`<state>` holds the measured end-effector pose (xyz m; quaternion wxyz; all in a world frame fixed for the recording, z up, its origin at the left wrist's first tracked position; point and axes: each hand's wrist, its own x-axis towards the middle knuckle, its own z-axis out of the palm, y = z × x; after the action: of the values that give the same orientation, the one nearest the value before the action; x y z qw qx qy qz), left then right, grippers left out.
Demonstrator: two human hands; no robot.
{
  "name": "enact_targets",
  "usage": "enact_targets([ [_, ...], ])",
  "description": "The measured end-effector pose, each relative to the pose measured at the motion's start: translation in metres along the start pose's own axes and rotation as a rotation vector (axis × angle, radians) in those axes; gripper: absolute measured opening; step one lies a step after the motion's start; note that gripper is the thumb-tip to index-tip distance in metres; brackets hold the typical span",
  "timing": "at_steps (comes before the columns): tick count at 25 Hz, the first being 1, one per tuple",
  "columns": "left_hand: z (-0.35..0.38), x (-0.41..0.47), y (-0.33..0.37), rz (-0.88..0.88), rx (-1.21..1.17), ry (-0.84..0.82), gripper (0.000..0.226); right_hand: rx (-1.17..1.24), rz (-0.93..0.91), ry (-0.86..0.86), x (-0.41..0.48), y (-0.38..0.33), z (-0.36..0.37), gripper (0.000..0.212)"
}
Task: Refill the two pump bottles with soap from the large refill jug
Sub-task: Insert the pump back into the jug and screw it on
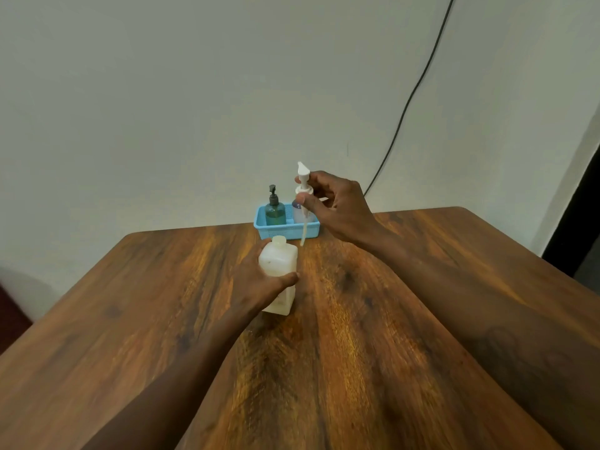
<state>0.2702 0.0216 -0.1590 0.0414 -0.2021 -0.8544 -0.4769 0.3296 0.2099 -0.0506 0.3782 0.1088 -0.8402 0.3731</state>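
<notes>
A square white bottle [280,261] stands upright on the wooden table [357,336], its neck uncapped. My left hand [259,284] grips its body from the left. My right hand [334,206] holds a white pump head [304,181] in the air above and behind the bottle; its dip tube [304,232] hangs down, ending just right of the bottle's neck. A green bottle with a dark pump [275,211] stands in a blue basket [279,233] at the table's far edge. A bluish bottle [298,211] beside it is mostly hidden by the pump.
The basket sits against the pale wall [162,108]. A black cable [418,82] runs down the wall behind the table's far right. A dark doorway [578,216] lies to the right, and the table edge falls away at the left.
</notes>
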Motion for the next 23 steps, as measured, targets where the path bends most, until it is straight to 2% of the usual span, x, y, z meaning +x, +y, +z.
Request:
enact_targets([
  [5,-0.007,0.0,0.005,-0.034,0.032,-0.01,0.099,0.162,-0.031,0.128,0.018,-0.032,0.005,0.032],
  [8,-0.013,-0.001,0.007,-0.046,0.018,-0.02,0.098,0.246,-0.022,0.134,0.025,-0.042,0.007,0.031],
  [13,-0.02,-0.004,0.008,-0.024,-0.032,0.01,0.096,0.23,-0.014,0.068,0.024,-0.045,0.014,0.032],
  [18,-0.027,-0.005,0.004,-0.054,-0.047,0.014,0.097,0.322,0.011,0.162,0.031,-0.05,0.011,0.029],
  [23,-0.031,-0.005,0.0,-0.038,-0.024,0.053,0.096,0.278,-0.01,0.158,0.037,-0.051,0.009,0.032],
])
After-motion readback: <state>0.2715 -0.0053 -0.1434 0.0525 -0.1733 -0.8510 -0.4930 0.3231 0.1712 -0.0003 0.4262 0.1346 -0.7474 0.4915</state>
